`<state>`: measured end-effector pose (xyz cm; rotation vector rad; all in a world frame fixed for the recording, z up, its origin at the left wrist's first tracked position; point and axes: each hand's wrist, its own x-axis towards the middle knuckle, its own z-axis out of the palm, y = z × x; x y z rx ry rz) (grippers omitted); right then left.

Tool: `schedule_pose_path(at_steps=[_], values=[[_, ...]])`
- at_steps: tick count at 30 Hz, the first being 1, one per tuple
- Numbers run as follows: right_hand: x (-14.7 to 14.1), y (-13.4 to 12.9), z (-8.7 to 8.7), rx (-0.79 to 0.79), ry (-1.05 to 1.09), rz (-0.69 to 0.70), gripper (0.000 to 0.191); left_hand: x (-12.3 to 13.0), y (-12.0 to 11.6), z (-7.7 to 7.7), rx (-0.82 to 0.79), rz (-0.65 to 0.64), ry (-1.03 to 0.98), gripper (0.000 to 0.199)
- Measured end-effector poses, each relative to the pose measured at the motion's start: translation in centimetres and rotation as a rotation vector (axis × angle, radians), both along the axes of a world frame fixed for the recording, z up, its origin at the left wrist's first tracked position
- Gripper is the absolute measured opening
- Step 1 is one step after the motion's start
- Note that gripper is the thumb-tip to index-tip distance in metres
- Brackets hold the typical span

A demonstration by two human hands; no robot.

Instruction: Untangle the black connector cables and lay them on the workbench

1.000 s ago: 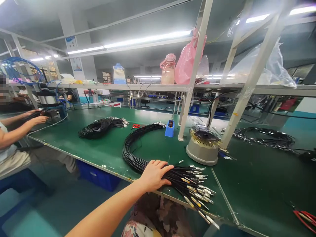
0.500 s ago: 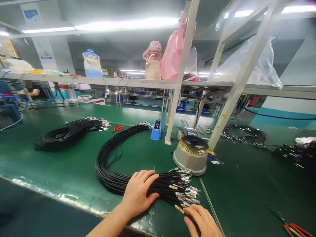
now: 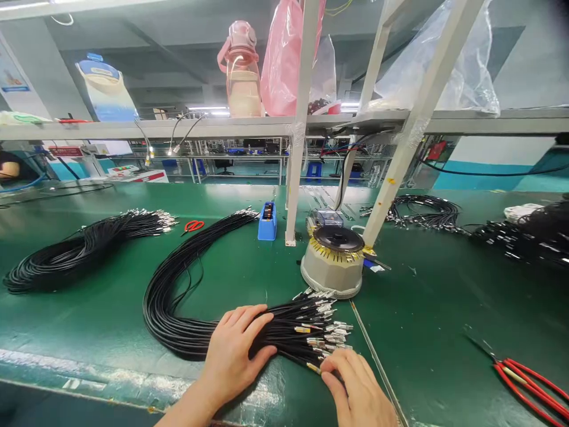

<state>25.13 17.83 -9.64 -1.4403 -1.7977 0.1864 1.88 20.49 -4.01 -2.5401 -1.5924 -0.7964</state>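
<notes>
a long green-topped workbench point(image 3: 427, 332) runs across a factory floor beneath white metal shelf uprights point(image 3: 302, 142), with a shelf point(image 3: 502, 123) overhead carrying a pink plastic bag point(image 3: 284, 65), a clear plastic bag point(image 3: 440, 59) and a pink-capped water bottle point(image 3: 240, 71). on the bench, a round beige machine point(image 3: 332, 270) with a black top and a yellow-toothed rim stands just beside the foot of one upright, and a blue plastic holder point(image 3: 267, 222) sits beside another. a coil of black cables point(image 3: 75, 252) lies at the left, its metal ends pointing toward red-handled scissors point(image 3: 194, 226), while more tangled black cable point(image 3: 422, 212) lies at the back right and red-handled pliers point(image 3: 528, 385) rest near the right edge of the frame. at the bench's near edge, a bundle of black cables point(image 3: 293, 326) sweeps in a wide loop from just beside the blue holder down to the person's two hands, its metal and brass connector ends splayed toward the round machine, near it but not touching. the left hand point(image 3: 233, 356) is cupped over the bundle, its fingers point(image 3: 249, 317) closed down on the cables and the thumb lying along them. the right hand point(image 3: 355, 388) is at the connector ends, its fingers point(image 3: 342, 362) curled and touching them, though whether they grip cannot be told.
</notes>
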Motion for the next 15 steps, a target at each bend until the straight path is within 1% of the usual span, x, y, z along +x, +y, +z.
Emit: schedule_pose_path(at_steps=[5, 10, 12, 13, 14, 15], values=[[0.6, -0.4, 0.6, -0.091, 0.023, -0.025, 0.040, 0.3, -0.1, -0.3, 0.002, -0.025, -0.036, 0.040], [1.0, -1.0, 2.2, -0.226, 0.010, -0.142, 0.031, 0.6, -0.2, -0.3, 0.046, -0.048, -0.076, 0.046], [1.1, -1.0, 2.6, -0.266, 0.008, -0.168, 0.030, 0.7, -1.7, -0.3, 0.084, -0.069, -0.083, 0.040], [1.2, -1.0, 2.6, -0.280, 0.019, -0.164, 0.029, 0.8, -3.1, -0.5, 0.101, -0.098, -0.076, 0.036], [1.4, -0.9, 2.5, -0.293, 0.039, -0.152, 0.028, 1.1, -4.9, -1.0, 0.112, -0.146, -0.067, 0.034], [1.6, -0.9, 2.4, -0.304, 0.067, -0.134, 0.026, 1.4, -7.1, -2.0, 0.129, -0.215, -0.052, 0.033]])
